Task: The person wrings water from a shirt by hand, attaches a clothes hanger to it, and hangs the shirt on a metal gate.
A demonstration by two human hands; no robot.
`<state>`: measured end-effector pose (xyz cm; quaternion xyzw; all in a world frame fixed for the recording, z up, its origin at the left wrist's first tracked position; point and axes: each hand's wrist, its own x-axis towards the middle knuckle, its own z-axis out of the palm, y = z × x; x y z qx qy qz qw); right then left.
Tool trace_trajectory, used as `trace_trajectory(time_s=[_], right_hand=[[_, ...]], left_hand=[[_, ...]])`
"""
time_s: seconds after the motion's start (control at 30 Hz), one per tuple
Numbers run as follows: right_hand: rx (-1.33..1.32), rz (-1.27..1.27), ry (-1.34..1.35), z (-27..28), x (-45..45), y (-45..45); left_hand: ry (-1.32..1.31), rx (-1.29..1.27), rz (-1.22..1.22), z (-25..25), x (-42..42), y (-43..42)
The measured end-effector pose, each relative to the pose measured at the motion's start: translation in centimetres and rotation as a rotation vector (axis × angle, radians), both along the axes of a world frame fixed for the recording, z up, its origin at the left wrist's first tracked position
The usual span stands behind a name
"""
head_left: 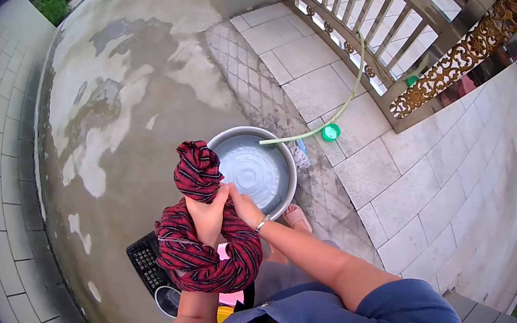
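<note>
A twisted red cloth with dark and pale stripes (206,264) is looped around my left forearm, and a bunched knot of it sticks up above my fist. My left hand (205,216) is closed around the cloth just below that knot. My right hand (246,208), with a silver band at the wrist, is closed against the cloth right beside the left one; its fingertips are partly hidden. Just beyond both hands stands a round metal basin (291,183) with water in it. The end of a pale green hose (306,135) rests over the basin's rim.
A black plastic crate (142,258) and a dark bowl (167,299) are at lower left, partly covered by the cloth and arm. A green cup-like item (331,132) lies by the hose. A metal gate (384,33) stands at the top. The concrete (138,117) has wet patches.
</note>
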<state>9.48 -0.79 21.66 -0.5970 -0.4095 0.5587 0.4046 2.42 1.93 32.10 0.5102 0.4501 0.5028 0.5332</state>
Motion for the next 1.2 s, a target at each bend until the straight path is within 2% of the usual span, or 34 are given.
trace_trajectory(time_s=[0.07,0.1,0.17,0.27,0.33,0.47,0.5,0.53,0.6,0.63,0.67,0.73,0.87,0.93,1.07,1.13,1.17,1.2], right_hand=[[-0.162,-0.152,0.730,-0.4,-0.7,0.5],[-0.154,-0.100,1.098,4.8,0.3,-0.5],[-0.199,-0.053,1.125,7.6,1.1,-1.4],[-0.208,-0.043,1.153,7.5,0.2,-1.3],[-0.180,-0.082,1.150,8.0,0.3,-1.0],[-0.463,-0.256,1.132,6.5,0.7,-0.2],[-0.418,-0.177,1.370,6.5,0.9,-0.3],[-0.434,-0.218,1.327,6.6,0.4,-0.2],[-0.221,-0.234,1.072,9.7,0.2,-0.5],[-0.103,-0.208,0.927,8.8,0.1,-0.5],[-0.017,-0.117,0.965,8.0,-0.1,0.1],[-0.066,-0.126,0.904,6.9,-0.1,-0.1],[-0.117,-0.191,0.965,9.2,-0.6,0.1],[-0.047,-0.198,0.888,9.3,-0.9,0.2],[0.033,-0.148,0.881,8.8,-1.3,0.6],[-0.219,-0.139,0.682,7.6,-1.0,0.8],[-0.306,-0.090,0.643,6.5,-0.5,0.9],[-0.274,-0.006,0.621,5.5,-0.1,0.9]], left_hand=[[0.000,0.005,0.023,0.8,0.2,0.0],[0.030,0.022,0.048,1.1,0.2,0.1],[0.028,0.013,0.074,1.6,-0.1,0.5],[-0.020,-0.016,0.105,1.9,-0.8,0.9],[-0.036,0.076,0.158,2.2,-0.5,0.6],[0.132,0.161,0.178,0.0,-1.3,0.4],[0.124,0.158,0.129,0.1,-1.3,0.2],[0.117,0.154,0.079,0.5,-1.2,0.0],[0.140,0.164,-0.014,0.9,-1.2,-0.2],[0.167,0.178,-0.048,0.9,-1.5,-0.2],[0.187,0.187,-0.068,1.0,-1.6,-0.3],[0.201,0.198,-0.078,1.7,-1.7,-0.2],[0.263,0.305,-0.137,3.9,-1.4,0.3],[0.104,0.207,-0.090,4.5,-1.2,0.4],[0.033,0.170,-0.055,4.7,-1.2,0.0],[0.124,0.121,0.040,3.3,-1.3,0.2],[0.208,0.115,-0.017,2.5,-1.6,0.6],[0.280,0.158,0.026,1.7,-1.5,0.8]])
